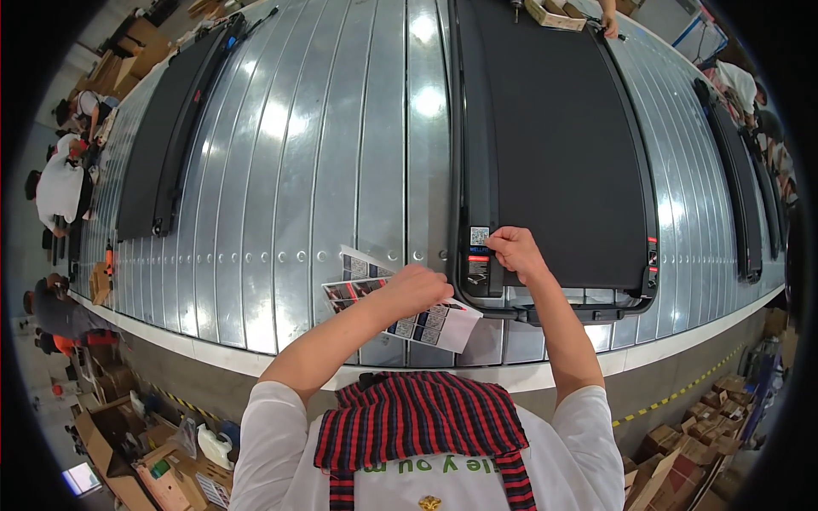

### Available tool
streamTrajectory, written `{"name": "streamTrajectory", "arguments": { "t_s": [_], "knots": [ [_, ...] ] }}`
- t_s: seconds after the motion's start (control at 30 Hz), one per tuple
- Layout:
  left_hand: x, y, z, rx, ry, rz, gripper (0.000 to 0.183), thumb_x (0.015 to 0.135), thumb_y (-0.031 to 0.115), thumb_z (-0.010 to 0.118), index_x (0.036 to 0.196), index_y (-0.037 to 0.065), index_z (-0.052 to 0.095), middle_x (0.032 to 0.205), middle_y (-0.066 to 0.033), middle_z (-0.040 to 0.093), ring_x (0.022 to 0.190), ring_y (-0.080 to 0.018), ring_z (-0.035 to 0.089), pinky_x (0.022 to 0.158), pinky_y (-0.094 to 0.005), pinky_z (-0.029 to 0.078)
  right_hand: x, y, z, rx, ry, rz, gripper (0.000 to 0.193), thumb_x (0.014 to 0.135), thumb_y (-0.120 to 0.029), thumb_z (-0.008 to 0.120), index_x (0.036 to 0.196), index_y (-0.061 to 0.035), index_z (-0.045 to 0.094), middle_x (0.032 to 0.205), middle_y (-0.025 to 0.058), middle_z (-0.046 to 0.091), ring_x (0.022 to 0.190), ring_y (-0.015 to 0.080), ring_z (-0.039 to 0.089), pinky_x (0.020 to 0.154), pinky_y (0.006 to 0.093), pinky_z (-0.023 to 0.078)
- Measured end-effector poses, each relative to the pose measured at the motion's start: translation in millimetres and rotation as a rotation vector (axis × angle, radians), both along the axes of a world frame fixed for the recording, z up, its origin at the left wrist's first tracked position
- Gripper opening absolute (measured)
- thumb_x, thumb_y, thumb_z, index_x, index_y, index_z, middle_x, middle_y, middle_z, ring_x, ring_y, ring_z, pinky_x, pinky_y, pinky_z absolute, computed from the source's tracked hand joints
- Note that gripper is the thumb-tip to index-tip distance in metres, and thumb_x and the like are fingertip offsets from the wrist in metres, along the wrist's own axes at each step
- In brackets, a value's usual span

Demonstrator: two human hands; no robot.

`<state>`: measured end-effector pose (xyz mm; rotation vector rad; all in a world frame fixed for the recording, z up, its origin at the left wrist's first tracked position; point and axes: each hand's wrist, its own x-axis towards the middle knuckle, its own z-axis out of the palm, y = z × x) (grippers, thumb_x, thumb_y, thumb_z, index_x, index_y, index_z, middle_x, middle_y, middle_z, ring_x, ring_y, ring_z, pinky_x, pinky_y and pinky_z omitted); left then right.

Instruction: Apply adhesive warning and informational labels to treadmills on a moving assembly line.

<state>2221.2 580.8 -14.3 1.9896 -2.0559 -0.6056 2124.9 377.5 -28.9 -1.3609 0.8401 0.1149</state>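
My left hand (417,291) is closed on sticker sheets (439,328) printed with dark, red and code-patterned labels, held low over the metal rollers. Beside it lies a black flat treadmill (562,145) with a dark belt and a raised rim. My right hand (516,253), fingers curled in, is at the right edge of a square code sticker (480,236) on the treadmill's near left corner. Whether those fingertips pinch or press the sticker is hidden. A red and black warning label (478,271) sits just below that sticker.
A wide bed of metal rollers (298,170) carries another black treadmill (175,128) to the left and more black units (733,179) to the right. Another person's hand (609,24) touches the treadmill's far right end, near a small box (555,14). Cartons (694,434) stand on the floor.
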Motion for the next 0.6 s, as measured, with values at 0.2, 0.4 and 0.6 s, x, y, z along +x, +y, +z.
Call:
{"name": "streamTrajectory", "arguments": {
  "t_s": [0.2, 0.4, 0.6],
  "knots": [
    [2.3, 0.9, 4.1, -0.012, 0.005, -0.005, 0.009, 0.075, 0.016, 0.05, 0.071, 0.01, 0.057, 0.072, -0.0068, 0.056, 0.074, -0.0259, 0.059, 0.06, -0.0379, 0.045, 1.1, 4.1, 6.1, -0.052, 0.026, -0.026, 0.011, 0.077, -0.009, 0.06, 0.071, -0.0005, 0.058, 0.052, -0.0015, 0.046, 0.043, 0.0047, 0.039, 0.037, 0.0206, 0.026],
    [3.1, 1.4, 4.7, 0.059, 0.003, -0.011, 0.005, 0.074, 0.012, 0.051, 0.075, 0.01, 0.056, 0.079, -0.0064, 0.056, 0.076, -0.0261, 0.058, 0.064, -0.0392, 0.044, 0.9, 5.5, 2.7, -0.072, 0.02, -0.057, 0.011, 0.076, -0.009, 0.061, 0.07, -0.0004, 0.058, 0.051, -0.0014, 0.046, 0.043, 0.0047, 0.039, 0.037, 0.0207, 0.026],
    [2.5, -1.5, -0.7, -0.013, 0.0, -0.017, 0.007, 0.073, 0.012, 0.052, 0.071, 0.009, 0.058, 0.076, -0.0068, 0.055, 0.074, -0.0262, 0.059, 0.061, -0.0388, 0.045, 0.6, 5.3, 0.7, -0.058, 0.009, -0.058, 0.011, 0.077, -0.009, 0.061, 0.07, -0.0009, 0.058, 0.052, -0.0019, 0.047, 0.043, 0.0044, 0.039, 0.038, 0.0205, 0.026]
  ]
}}
